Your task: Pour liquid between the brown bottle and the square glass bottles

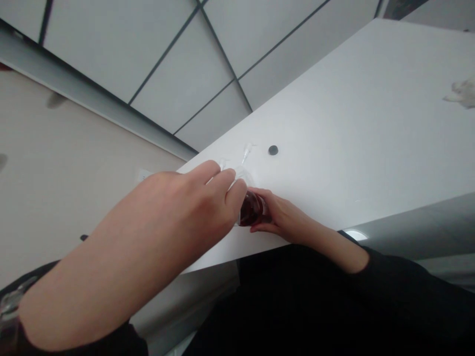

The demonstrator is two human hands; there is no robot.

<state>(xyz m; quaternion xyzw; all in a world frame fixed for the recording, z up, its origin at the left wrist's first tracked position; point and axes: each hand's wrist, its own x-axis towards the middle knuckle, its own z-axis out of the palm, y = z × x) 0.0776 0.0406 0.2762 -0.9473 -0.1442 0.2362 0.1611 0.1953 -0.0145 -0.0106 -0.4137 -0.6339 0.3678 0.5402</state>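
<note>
A bottle of dark red liquid (251, 209) is on the white table near its front edge. My right hand (284, 215) wraps round the bottle from the right, thumb and fingers on opposite sides. Over the bottle's left end my left hand (200, 200) is closed, fingers curled downward. Its own back hides the fingertips and whatever they grip. Just beyond the knuckles stands a clear plastic piece with a thin spout (246, 153). A second similar clear tip (223, 163) shows partly above the left fingers. Something transparent and rounded (244, 174) lies between them, mostly covered.
The white table (334, 138) runs off to the upper right. A dark round disc or hole (273, 150) marks its surface beyond the hands. Crumpled white material (462, 93) lies at the far right. A panelled partition (185, 59) borders the table's far side.
</note>
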